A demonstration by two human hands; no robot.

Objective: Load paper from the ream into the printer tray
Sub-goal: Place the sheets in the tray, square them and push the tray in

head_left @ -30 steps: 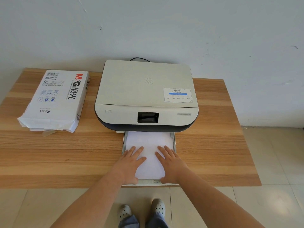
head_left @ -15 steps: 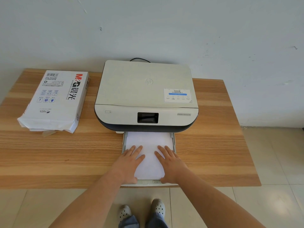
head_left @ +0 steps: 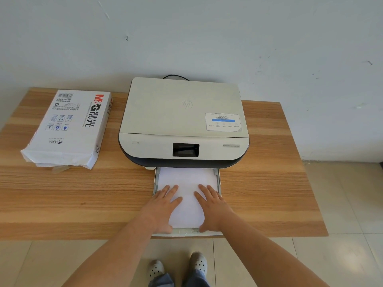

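Observation:
A white printer (head_left: 182, 121) with a dark screen stands at the back middle of the wooden table (head_left: 83, 199). Its paper tray (head_left: 218, 177) is pulled out toward me and holds a stack of white paper (head_left: 186, 179). My left hand (head_left: 163, 206) and my right hand (head_left: 211, 206) lie flat on the paper, fingers spread, one on each side of the stack. The opened ream (head_left: 68, 127), in a white printed wrapper, lies on the table to the printer's left.
A black cable (head_left: 176, 76) runs behind the printer along the pale wall. The table's front edge is at the tray's outer end. Below it are a tiled floor and my two feet in grey shoes (head_left: 178, 268).
Both hands have stayed flat on the paper in the tray, creeping slightly forward toward the printer. Nothing else has moved.

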